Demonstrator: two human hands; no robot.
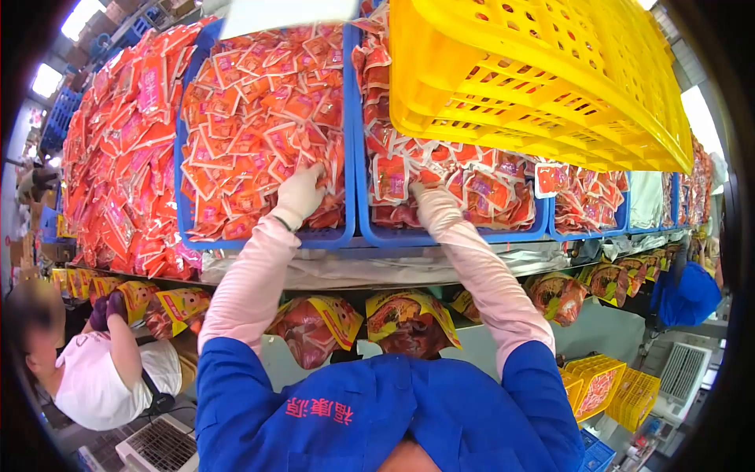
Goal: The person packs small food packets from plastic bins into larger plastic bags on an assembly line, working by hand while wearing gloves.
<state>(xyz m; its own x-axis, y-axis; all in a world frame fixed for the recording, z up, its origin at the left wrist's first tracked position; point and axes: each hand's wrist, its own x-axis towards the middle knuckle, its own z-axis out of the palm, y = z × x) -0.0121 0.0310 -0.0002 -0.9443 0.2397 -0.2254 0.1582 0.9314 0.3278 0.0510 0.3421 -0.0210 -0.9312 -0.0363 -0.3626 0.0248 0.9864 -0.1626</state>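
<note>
Yellow crate (pixel 543 86) hides part of the blue bin (pixel 472 238) where right hand (pixel 436 206) touches red packets (pixel 391 177); its grip I cannot tell. Left hand (pixel 300 197), half open, touches packets in next bin (pixel 267 242).

The left hand (pixel 300 197) touches red packets (pixel 244 134) in a blue tray (pixel 267 238) at 11 o'clock. The right hand (pixel 434 206) reaches into packets in the next blue tray (pixel 472 234). A big yellow crate (pixel 535 86) hangs over that tray, toward 1 o'clock. More red packets lie heaped at 10 o'clock. A person (pixel 98 374) in a white top is at 8 o'clock.
</note>
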